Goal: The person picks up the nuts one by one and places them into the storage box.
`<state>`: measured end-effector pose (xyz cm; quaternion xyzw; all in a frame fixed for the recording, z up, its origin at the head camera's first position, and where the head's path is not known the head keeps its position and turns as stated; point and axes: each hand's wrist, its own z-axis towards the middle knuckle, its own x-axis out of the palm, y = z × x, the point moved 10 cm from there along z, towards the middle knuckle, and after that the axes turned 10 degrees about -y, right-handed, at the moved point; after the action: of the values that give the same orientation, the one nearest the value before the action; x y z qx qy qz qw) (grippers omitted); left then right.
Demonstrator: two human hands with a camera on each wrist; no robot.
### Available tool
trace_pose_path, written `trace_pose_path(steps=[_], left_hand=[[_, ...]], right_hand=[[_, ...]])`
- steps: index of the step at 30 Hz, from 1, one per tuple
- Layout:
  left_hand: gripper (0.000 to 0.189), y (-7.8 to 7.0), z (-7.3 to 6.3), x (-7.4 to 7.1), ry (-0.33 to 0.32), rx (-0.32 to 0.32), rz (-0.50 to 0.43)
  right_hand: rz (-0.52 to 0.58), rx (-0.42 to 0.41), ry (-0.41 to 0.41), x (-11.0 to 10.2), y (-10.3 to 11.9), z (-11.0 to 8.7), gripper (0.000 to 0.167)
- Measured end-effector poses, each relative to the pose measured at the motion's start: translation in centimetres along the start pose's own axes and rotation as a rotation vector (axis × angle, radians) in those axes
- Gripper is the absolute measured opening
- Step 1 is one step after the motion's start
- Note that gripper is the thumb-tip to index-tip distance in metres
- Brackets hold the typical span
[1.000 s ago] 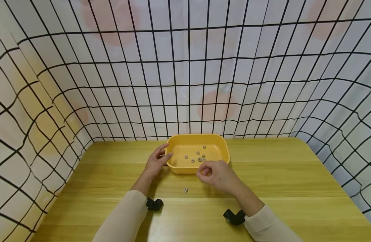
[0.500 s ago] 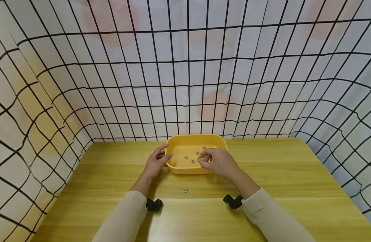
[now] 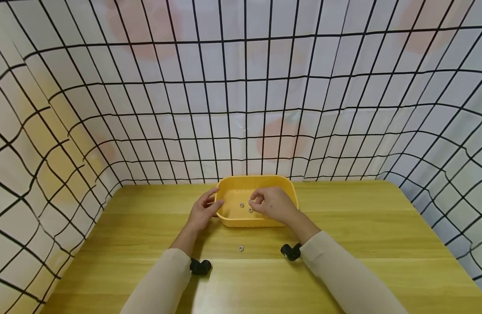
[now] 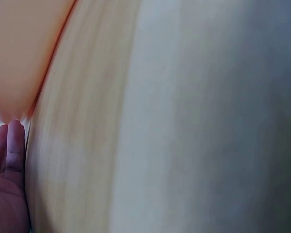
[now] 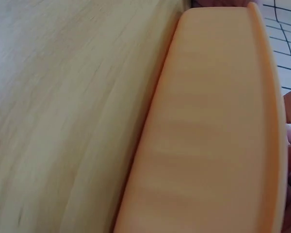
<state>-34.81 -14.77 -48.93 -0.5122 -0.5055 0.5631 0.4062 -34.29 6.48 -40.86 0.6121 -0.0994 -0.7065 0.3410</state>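
A yellow plastic tray (image 3: 241, 222) stands on the wooden table, with small metal nuts (image 3: 242, 205) on its floor. My left hand (image 3: 201, 213) holds the tray's left end, thumb over the rim and fingers along the outside. In the left wrist view, fingertips (image 4: 15, 128) meet the tray's outer wall. My right hand (image 3: 274, 204) reaches over the front rim into the tray and pinches a nut (image 3: 250, 201) between thumb and forefinger. It hides the tray's right part and the nuts there. One more nut (image 3: 241, 248) lies on the table in front of the tray.
The wooden table (image 3: 354, 226) reaches back to a white curtain with a black grid (image 3: 241, 96), which also closes off both sides. A black wrist mount (image 3: 200, 267) shows by the left sleeve and another black mount (image 3: 290, 251) by the right.
My right hand has moved from the tray's front rim up and left, over the nuts inside. My left hand and the nut on the table have stayed put.
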Motion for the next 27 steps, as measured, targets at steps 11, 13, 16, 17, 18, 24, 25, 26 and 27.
trace_pose_path(steps=[11,13,16,17,18,24,25,26,27], left_hand=[[0.053,0.0,-0.1,0.1,0.010,-0.007,-0.010],[0.052,0.1,0.0,0.0,0.005,-0.008,-0.007],[0.051,-0.1,0.0,-0.1,0.001,-0.005,-0.003],[0.051,-0.1,-0.1,-0.2,-0.002,-0.006,-0.004],[0.051,-0.1,-0.1,-0.2,-0.004,-0.007,-0.006],[0.052,-0.1,0.0,-0.1,-0.004,0.006,-0.013],[0.052,0.0,0.1,0.0,-0.002,0.007,-0.010],[0.052,0.1,0.1,0.0,-0.001,0.005,-0.007],[0.051,0.1,0.1,0.0,0.000,0.003,-0.002]], right_hand=[[0.002,0.014,0.029,2.1,0.3,0.9,0.016],[-0.007,0.014,0.036,2.4,0.4,1.0,0.016],[-0.010,0.022,0.048,2.7,0.6,1.2,0.016],[-0.009,0.021,0.050,2.8,0.6,1.3,0.016],[-0.009,0.020,0.050,2.8,0.7,1.4,0.016],[0.013,0.036,0.043,2.7,0.8,1.8,0.014],[0.016,0.039,0.044,2.7,0.8,1.8,0.013],[0.018,0.039,0.046,2.7,0.8,1.9,0.013],[0.021,0.040,0.050,2.8,0.8,1.9,0.013]])
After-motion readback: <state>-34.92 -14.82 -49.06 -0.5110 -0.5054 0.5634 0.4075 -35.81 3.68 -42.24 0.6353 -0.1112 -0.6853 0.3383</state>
